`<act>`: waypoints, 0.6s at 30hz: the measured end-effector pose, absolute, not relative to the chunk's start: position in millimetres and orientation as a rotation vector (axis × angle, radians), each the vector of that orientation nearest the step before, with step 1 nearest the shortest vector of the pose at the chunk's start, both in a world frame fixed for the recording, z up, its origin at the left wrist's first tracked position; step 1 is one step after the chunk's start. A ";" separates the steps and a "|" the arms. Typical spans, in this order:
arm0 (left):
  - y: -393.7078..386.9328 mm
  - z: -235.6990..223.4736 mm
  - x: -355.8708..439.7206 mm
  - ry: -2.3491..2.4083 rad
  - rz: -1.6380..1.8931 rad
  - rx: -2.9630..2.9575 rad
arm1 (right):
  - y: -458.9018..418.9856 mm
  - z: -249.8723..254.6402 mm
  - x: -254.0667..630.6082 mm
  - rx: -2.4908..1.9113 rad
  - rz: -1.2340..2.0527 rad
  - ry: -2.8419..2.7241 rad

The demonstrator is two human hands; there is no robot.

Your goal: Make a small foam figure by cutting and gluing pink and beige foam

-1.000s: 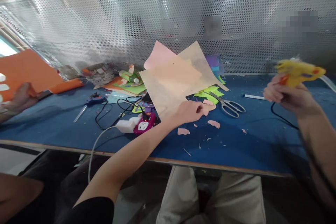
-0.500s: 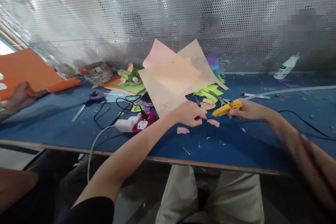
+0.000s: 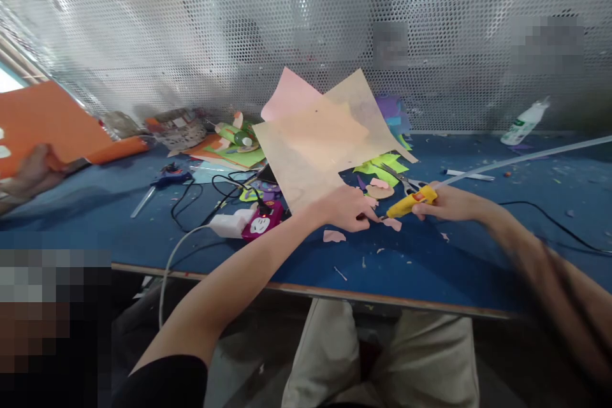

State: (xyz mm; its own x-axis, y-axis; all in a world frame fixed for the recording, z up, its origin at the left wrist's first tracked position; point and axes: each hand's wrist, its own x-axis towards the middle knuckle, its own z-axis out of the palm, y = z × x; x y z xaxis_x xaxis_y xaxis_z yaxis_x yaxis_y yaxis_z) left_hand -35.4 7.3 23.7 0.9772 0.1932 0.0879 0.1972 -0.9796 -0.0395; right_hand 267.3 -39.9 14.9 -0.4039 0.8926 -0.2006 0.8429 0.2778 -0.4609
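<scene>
My right hand (image 3: 437,205) is wrapped round a yellow hot glue gun (image 3: 408,202), with a long clear glue stick (image 3: 521,158) sticking out of its back. Its nozzle points left and down, close to the fingertip of my left hand (image 3: 351,207). That hand has its index finger stretched out and the others curled. The fingertip is by the left end of a small pink paper piece (image 3: 393,224) lying on the table; whether it presses on it I cannot tell. Another pink paper piece (image 3: 334,236) lies nearer me. Scissors (image 3: 404,180) lie behind the gun.
Large cream paper (image 3: 306,159) and pink paper (image 3: 289,95) lie behind my left hand. A magenta power strip (image 3: 262,220) with a white plug, a blue glue gun (image 3: 169,176) and cables are leftward. A white bottle (image 3: 524,122) leans rightward. Another person's hand (image 3: 36,169) holds orange paper (image 3: 52,121).
The glue gun has moved slightly left and down, and its nozzle is now closer to my left fingertip. My left index finger has moved slightly right toward the pink piece.
</scene>
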 end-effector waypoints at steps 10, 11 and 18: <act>8.7 21.2 -35.6 -0.301 -0.148 -3.089 | -37.9 9.9 270.0 -1.688 0.737 -2.437; 9.1 20.8 -35.7 -0.309 -0.148 -3.096 | -37.1 8.9 270.9 -1.693 0.717 -2.442; 10.8 19.8 -36.5 -0.404 -0.143 -3.179 | -33.1 5.8 274.7 -1.716 0.698 -2.439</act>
State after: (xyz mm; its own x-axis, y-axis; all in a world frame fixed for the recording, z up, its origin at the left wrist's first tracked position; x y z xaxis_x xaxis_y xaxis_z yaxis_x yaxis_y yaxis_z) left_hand -36.5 10.8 19.8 0.9644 0.2521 0.0799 0.2462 -0.9662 0.0767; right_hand 274.7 -33.1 5.8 -0.3698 0.9090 -0.1924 0.8732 0.2692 -0.4063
